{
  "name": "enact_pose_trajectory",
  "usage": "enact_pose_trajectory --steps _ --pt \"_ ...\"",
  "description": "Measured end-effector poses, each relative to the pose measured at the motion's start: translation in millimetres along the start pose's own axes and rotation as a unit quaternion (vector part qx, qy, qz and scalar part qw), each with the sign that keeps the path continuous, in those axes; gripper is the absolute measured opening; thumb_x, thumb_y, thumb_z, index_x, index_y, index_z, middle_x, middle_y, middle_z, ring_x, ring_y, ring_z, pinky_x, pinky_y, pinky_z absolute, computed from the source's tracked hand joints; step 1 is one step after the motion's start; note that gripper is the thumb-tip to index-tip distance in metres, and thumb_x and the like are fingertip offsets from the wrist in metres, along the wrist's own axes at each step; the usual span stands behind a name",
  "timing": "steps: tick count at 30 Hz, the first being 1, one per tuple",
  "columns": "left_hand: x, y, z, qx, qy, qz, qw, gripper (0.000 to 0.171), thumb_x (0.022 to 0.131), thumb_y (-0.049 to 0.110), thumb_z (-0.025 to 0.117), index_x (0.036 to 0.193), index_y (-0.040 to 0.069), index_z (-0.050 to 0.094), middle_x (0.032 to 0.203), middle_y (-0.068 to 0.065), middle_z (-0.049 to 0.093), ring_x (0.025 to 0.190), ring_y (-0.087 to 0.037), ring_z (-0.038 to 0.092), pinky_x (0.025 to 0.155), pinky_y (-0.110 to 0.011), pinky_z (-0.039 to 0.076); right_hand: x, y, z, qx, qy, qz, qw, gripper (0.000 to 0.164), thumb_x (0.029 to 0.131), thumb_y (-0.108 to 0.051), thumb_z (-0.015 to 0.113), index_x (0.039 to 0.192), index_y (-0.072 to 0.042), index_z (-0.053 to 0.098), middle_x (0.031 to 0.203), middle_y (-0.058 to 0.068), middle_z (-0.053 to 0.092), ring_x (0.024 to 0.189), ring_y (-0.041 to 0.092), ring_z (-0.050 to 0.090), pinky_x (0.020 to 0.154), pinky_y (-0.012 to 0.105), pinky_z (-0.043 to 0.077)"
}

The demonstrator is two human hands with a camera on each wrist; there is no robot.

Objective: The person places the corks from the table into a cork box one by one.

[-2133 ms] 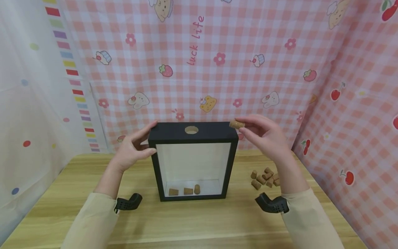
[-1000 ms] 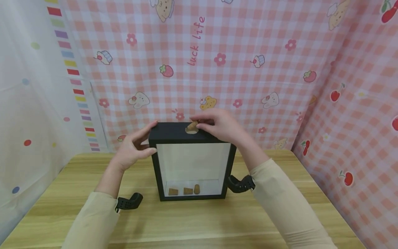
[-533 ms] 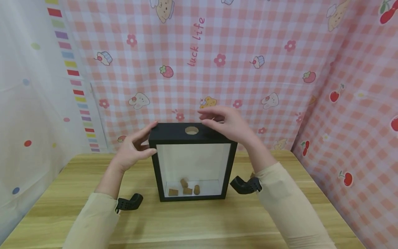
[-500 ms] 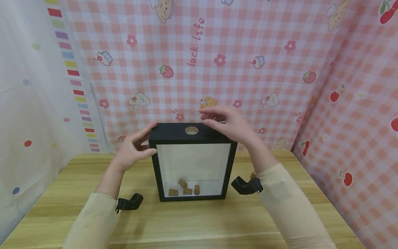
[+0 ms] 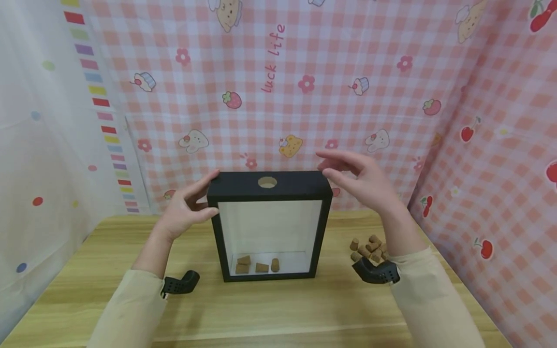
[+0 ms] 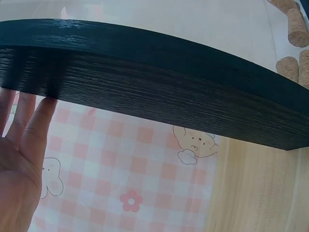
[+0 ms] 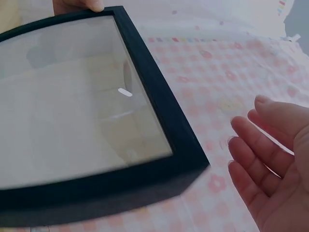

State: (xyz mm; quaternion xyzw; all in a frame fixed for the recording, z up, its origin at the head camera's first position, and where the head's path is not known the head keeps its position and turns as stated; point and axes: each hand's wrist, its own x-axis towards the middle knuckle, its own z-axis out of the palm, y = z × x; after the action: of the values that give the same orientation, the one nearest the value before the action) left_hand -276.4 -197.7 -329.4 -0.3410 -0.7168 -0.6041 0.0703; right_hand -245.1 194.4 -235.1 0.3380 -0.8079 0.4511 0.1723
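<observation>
A black-framed shadow box (image 5: 270, 193) with a clear front stands upright mid-table, a round hole in its top. My left hand (image 5: 184, 205) holds its upper left corner, thumb at the front edge; in the left wrist view, fingertips (image 6: 48, 102) touch its black side. Several corks (image 5: 262, 267) lie on the floor inside, one resting on another at the left. My right hand (image 5: 363, 179) is beside the upper right corner, fingers loosely bent and holding nothing. The right wrist view shows that hand (image 7: 277, 164) apart from the frame (image 7: 178, 140).
A pile of loose corks (image 5: 373, 245) lies on the wooden table (image 5: 270, 314) right of the box, partly hidden by the right wrist's black mount (image 5: 376, 271). A similar mount (image 5: 182, 282) is on the left wrist. Pink checked cloth (image 5: 304, 111) hangs behind and at the right.
My right hand carried a cork to the top hole and let it go. It dropped inside and settled at the left. The hand has drawn back right; the left has stayed put.
</observation>
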Motion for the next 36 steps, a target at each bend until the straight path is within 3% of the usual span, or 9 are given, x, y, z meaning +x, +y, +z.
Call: enact_pose_trajectory --steps 5,16,22,26,30,36 --pt "-0.2 -0.6 -0.7 0.004 0.001 -0.001 1.0000 0.078 0.086 -0.009 0.068 0.155 0.011 0.036 0.160 -0.002 0.030 0.144 -0.025 0.030 0.098 -0.025 0.045 -19 6 -14 -0.003 0.024 -0.008 1.000 0.040 0.094 0.001 0.065 0.133 -0.004 0.063 0.109 0.014 0.070 0.096 0.012 0.064 0.081 0.021 0.048" --pt "-0.1 -0.8 -0.5 0.000 0.000 0.006 1.0000 0.078 0.086 -0.009 0.068 0.154 0.013 0.037 0.160 -0.002 0.032 0.142 -0.018 0.036 0.097 -0.026 0.045 -65 38 -29 -0.004 0.044 0.016 0.999 0.043 0.094 0.005 0.062 0.137 0.001 0.058 0.115 0.002 0.069 0.102 0.008 0.064 0.084 0.018 0.049" --pt "0.4 -1.1 0.0 -0.006 -0.001 0.010 0.9999 0.078 0.086 -0.011 0.067 0.155 0.010 0.036 0.160 -0.003 0.032 0.140 -0.016 0.037 0.096 -0.026 0.046 -92 64 -32 -0.009 0.040 0.073 0.996 0.045 0.097 -0.002 0.062 0.142 -0.005 0.055 0.118 0.000 0.068 0.102 0.006 0.064 0.080 0.018 0.050" --pt "0.1 -1.1 0.2 -0.008 0.001 0.010 0.9999 0.078 0.085 -0.011 0.067 0.154 0.012 0.037 0.159 -0.002 0.033 0.140 -0.014 0.038 0.096 -0.026 0.046 -111 88 -30 -0.002 0.030 0.102 0.994 0.047 0.098 -0.005 0.061 0.144 -0.004 0.051 0.121 0.009 0.066 0.104 0.004 0.063 0.083 0.018 0.050" --pt "-0.1 -0.8 0.5 -0.003 0.004 0.007 1.0000 0.078 0.085 -0.010 0.068 0.154 0.013 0.038 0.159 -0.003 0.034 0.139 -0.013 0.040 0.096 -0.025 0.046 -129 110 -21 0.012 0.021 0.132 0.991 0.049 0.099 -0.008 0.060 0.146 -0.003 0.048 0.126 0.022 0.061 0.107 0.005 0.062 0.085 0.018 0.049" --pt "-0.2 -0.7 0.5 -0.004 0.005 0.008 0.9999 0.078 0.085 -0.011 0.068 0.154 0.012 0.038 0.159 -0.008 0.033 0.138 -0.013 0.040 0.096 -0.025 0.046 -154 138 -1 0.019 0.010 0.187 0.982 0.051 0.099 -0.013 0.061 0.147 -0.004 0.046 0.131 0.023 0.059 0.111 0.010 0.059 0.087 0.017 0.047"
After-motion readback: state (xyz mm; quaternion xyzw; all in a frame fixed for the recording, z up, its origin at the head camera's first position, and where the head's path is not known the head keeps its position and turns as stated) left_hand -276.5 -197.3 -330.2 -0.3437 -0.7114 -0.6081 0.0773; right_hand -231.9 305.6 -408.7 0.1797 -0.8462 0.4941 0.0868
